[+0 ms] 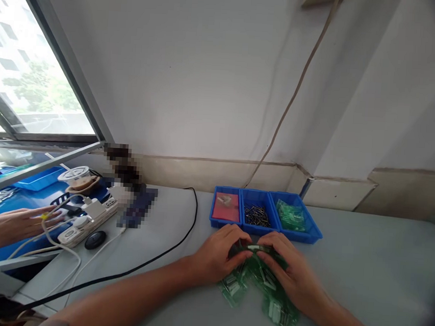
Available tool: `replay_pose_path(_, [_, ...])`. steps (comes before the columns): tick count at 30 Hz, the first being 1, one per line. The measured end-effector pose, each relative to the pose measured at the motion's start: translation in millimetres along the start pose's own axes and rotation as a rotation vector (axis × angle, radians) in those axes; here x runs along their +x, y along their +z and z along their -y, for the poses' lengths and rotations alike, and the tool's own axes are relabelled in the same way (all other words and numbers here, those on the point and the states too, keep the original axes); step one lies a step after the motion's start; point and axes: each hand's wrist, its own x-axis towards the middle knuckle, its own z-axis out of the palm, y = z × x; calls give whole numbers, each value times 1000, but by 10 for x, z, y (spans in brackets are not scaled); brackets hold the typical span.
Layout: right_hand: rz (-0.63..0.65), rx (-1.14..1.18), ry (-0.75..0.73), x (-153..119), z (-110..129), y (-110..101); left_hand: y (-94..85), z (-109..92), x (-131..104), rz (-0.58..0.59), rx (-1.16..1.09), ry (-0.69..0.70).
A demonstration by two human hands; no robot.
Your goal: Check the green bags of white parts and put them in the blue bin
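My left hand (217,254) and my right hand (295,273) meet over the table, in front of a blue tray. Thumbs and fingers of both pinch the upper part of a strip of translucent green plastic bags (280,312). Small white and metal pieces show through the plastic, and the lower ends hang apart in two directions. The fingers hide part of the top edge. Behind my hands, the blue tray (313,233) has three compartments: a pink-red piece (226,212) with small pale bits on the left, dark screws (256,216) in the middle, green bags (291,216) on the right.
A black cable (152,258) crosses the grey table (373,271). Left lie a white power strip (88,224) with plugs, a round black object (95,240) and white cords. Another person's hand (22,225) reaches over a blue surface beyond a metal frame. A wall stands behind.
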Motion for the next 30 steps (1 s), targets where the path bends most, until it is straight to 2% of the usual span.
replay_pose_path(6, [50,22,71,-7,31,11,20,28,-5,-10,25,34])
replay_pose_path(12, [63,-53,109,-5,62,-9,33,38,-12,-27,18,43])
replay_pose_path(18, [1,-109,44,19,73,-7,29,33,-25,-47,-15,-54])
replay_pose_path(22, [31,-137,-19,20,33,-3,33,50,-34,-58,-35,-2])
replay_pose_path(24, [-33,-158,-7,20,8,-37,31,51,-33,-42,-21,21])
replay_pose_path(26, [-150,-203,27,22,-16,-110,29,47,-30,-16,-3,2])
replay_pose_path(30, [-376,-341,45,52,-82,-342,29,37,-26,48,44,-11])
